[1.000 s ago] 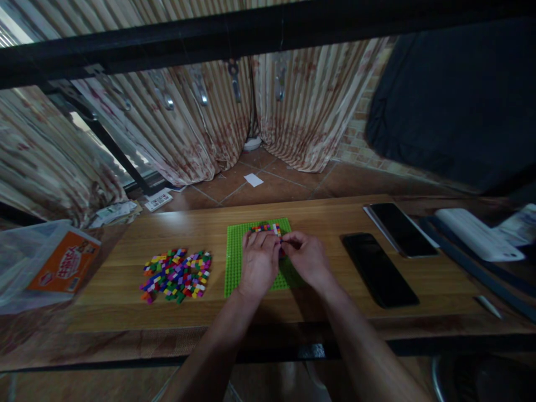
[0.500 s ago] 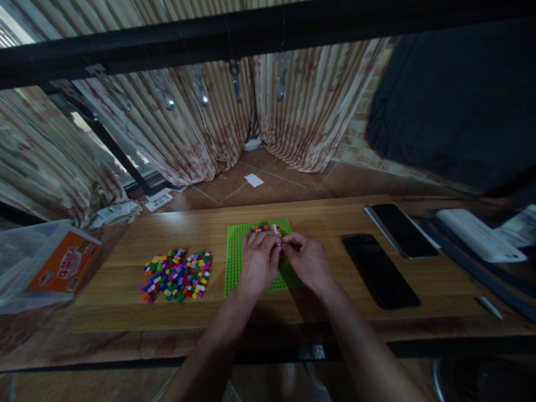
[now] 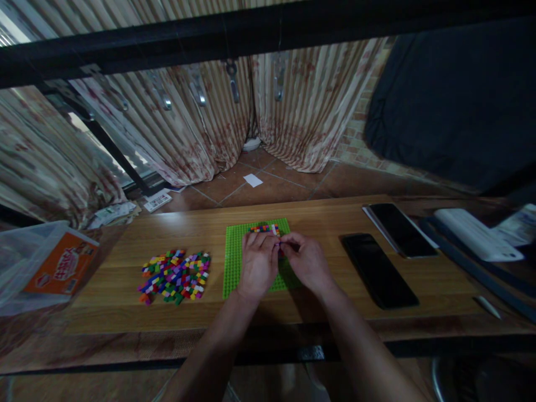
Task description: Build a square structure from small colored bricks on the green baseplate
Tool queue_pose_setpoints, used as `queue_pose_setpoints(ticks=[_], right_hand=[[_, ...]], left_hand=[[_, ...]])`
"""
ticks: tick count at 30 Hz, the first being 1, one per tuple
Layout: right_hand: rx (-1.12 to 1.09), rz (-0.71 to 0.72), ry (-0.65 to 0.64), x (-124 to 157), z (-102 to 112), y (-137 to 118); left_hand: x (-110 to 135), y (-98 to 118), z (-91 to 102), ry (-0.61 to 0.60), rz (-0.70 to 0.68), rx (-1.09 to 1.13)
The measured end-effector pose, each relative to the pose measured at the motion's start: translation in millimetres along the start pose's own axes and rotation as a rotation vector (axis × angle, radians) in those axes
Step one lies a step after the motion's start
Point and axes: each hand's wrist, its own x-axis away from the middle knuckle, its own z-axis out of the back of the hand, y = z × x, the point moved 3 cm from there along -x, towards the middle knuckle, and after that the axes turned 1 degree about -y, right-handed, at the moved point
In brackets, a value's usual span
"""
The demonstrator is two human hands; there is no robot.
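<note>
A green studded baseplate (image 3: 233, 257) lies on the wooden board, partly covered by my hands. Along its far edge runs a row of small multicoloured toy bricks (image 3: 263, 228), with a white one near its right end. My left hand (image 3: 259, 262) rests over the plate, fingers curled and thumb drawn in. From the right, my right hand (image 3: 307, 259) meets it, thumb and forefinger pinched together. Between the fingertips of both hands shows a tiny purple toy brick (image 3: 278, 244). A bit of red is visible just under the right fingers; my hands hide the rest.
Left of the plate is a loose pile of coloured bricks (image 3: 176, 276). Two dark phones (image 3: 381, 271) lie to the right, one on a white pad. A clear plastic box (image 3: 25, 262) with an orange label stands far left. A white device (image 3: 477, 234) sits far right.
The view has shifted very slightly. Both hands stay at the same spot on the plate, with only small movement of the fingertips.
</note>
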Motion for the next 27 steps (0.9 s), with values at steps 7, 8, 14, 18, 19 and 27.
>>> queue_pose_setpoints(ticks=[7, 8, 14, 18, 19, 27], right_hand=[[0.008, 0.014, -0.011, 0.3, 1.2, -3.4], [0.013, 0.012, -0.009, 0.5, 1.6, -4.0], [-0.002, 0.002, -0.011, 0.8, 2.2, -4.2], [-0.013, 0.006, -0.030, 0.0, 1.8, -2.4], [-0.015, 0.007, -0.032, -0.2, 1.8, -2.2], [-0.021, 0.000, -0.020, 0.2, 2.0, -1.5]], left_hand=[[2.2, 1.8, 0.4, 0.003, -0.019, -0.003], [2.5, 1.8, 0.5, 0.003, -0.014, -0.008], [3.2, 1.9, 3.1, 0.034, 0.024, -0.034], [3.9, 3.4, 2.9, 0.055, 0.052, -0.042], [4.2, 3.7, 2.5, 0.062, 0.065, -0.040], [7.9, 3.1, -1.3, 0.145, 0.149, -0.013]])
